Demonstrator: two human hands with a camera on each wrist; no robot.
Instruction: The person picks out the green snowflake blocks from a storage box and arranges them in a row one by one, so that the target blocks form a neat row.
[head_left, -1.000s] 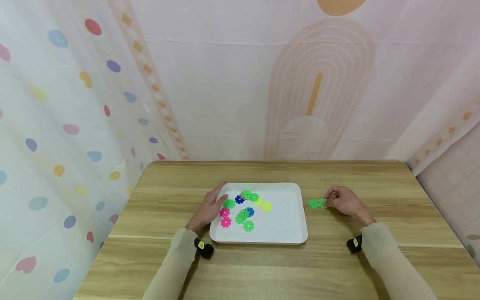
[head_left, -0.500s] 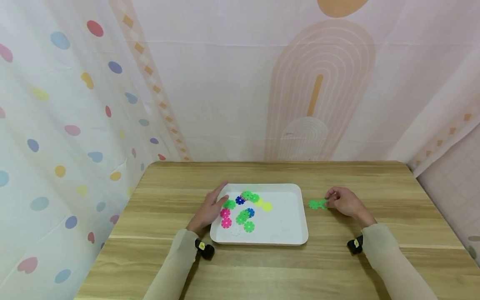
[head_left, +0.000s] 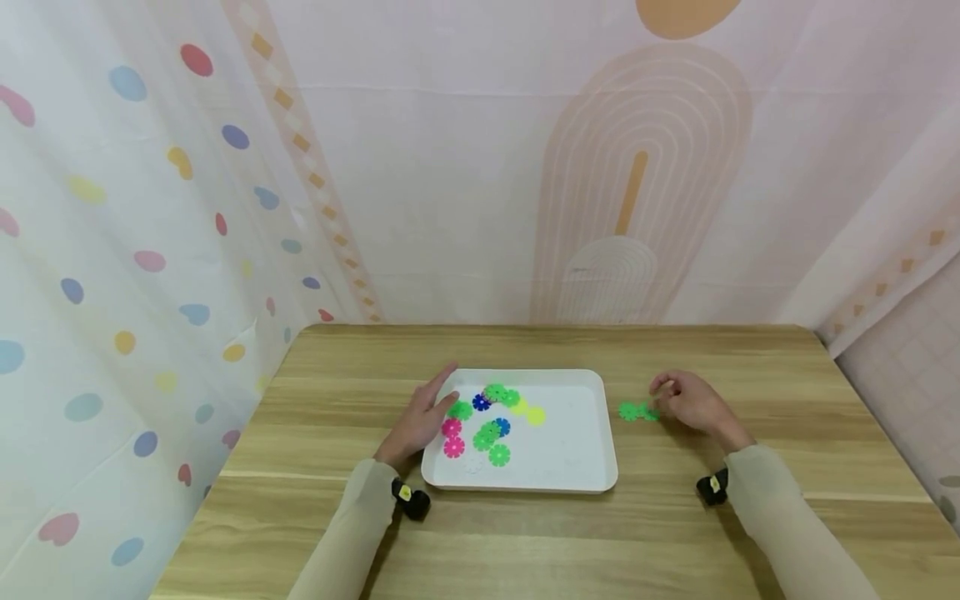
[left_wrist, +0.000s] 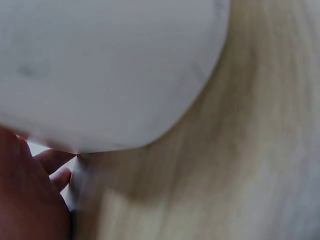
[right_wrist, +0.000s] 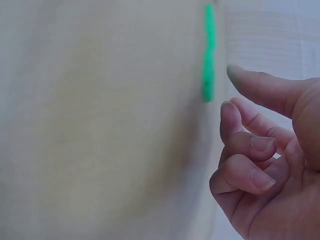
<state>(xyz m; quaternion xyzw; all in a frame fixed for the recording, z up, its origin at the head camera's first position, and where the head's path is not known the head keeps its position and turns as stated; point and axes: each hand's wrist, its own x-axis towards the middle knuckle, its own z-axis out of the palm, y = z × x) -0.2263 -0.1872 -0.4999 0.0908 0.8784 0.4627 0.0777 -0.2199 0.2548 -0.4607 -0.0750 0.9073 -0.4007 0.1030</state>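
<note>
A white tray [head_left: 558, 437] lies on the table, with my left hand [head_left: 416, 423] holding its left edge, thumb over the rim and fingers along the outside. In the left wrist view, the tray's pale wall [left_wrist: 115, 75] hides part of that hand. Right of the tray, green snowflake discs [head_left: 628, 412] lie flat in a short row. Just above their right end is my right hand [head_left: 693, 402], holding nothing. In the right wrist view, the discs [right_wrist: 208, 55] appear edge-on, apart from the thumb and index finger, which are spread; the other fingers are loosely bent.
Several loose snowflake discs lie in the tray's left half: green discs [head_left: 499, 455], pink discs [head_left: 453, 447], blue discs [head_left: 482, 402], a yellow disc [head_left: 536, 415] and a clear one. The wooden table [head_left: 540, 542] ends at a patterned curtain [head_left: 450, 208] behind.
My right hand has let go of the right-hand green disc and lifted slightly off it. The left hand keeps its place on the tray; the head view has shifted a little.
</note>
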